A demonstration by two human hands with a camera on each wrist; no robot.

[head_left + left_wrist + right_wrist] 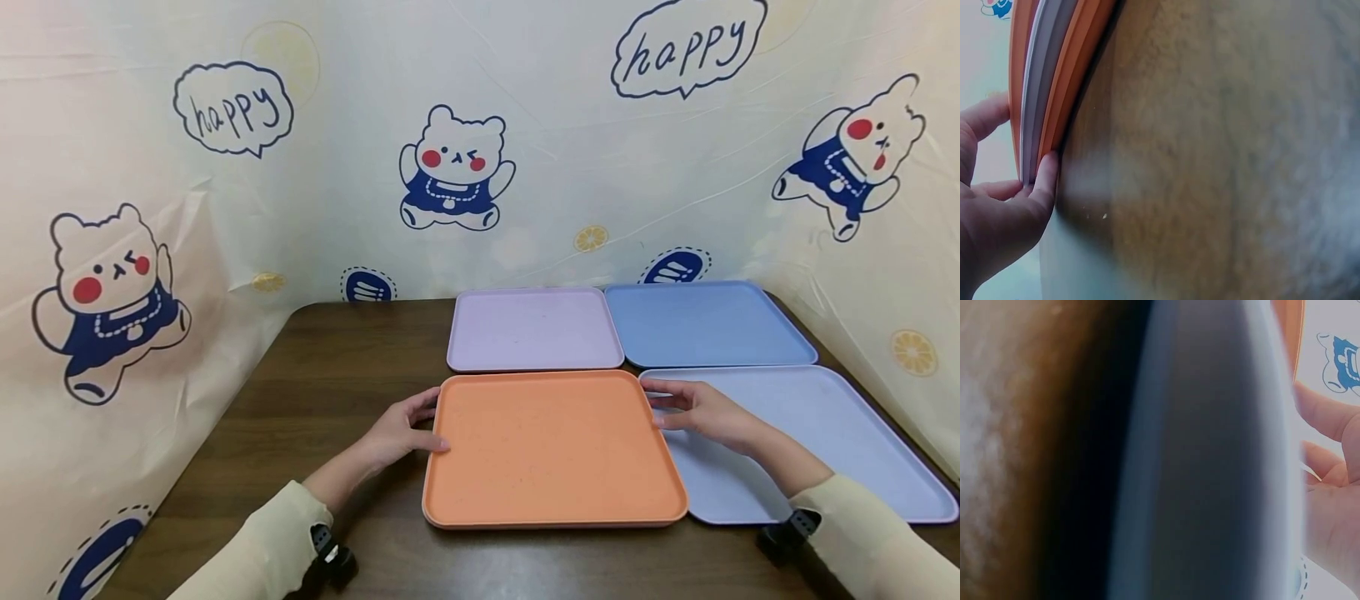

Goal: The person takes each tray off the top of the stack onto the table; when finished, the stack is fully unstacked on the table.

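An orange tray [551,450] lies at the front middle of the table. In the left wrist view it tops a small stack, with a greyish-purple tray [1047,81] and another orange tray [1072,69] beneath. My left hand [393,429] holds the stack's left edge. Its thumb lies over the top rim, and a fingertip touches the lower orange tray. At the right edge, my right hand [712,412] reaches over a pale lavender-blue tray [810,450]. Its fingers look fairly straight and its thumb touches the orange rim. In the right wrist view a blurred tray side partly hides that hand.
Behind the orange tray lies a light purple tray [536,329], with a blue tray [708,325] to its right. Dark wood tabletop [337,358] shows at the left. A printed curtain [330,200] hangs round the table's back and sides.
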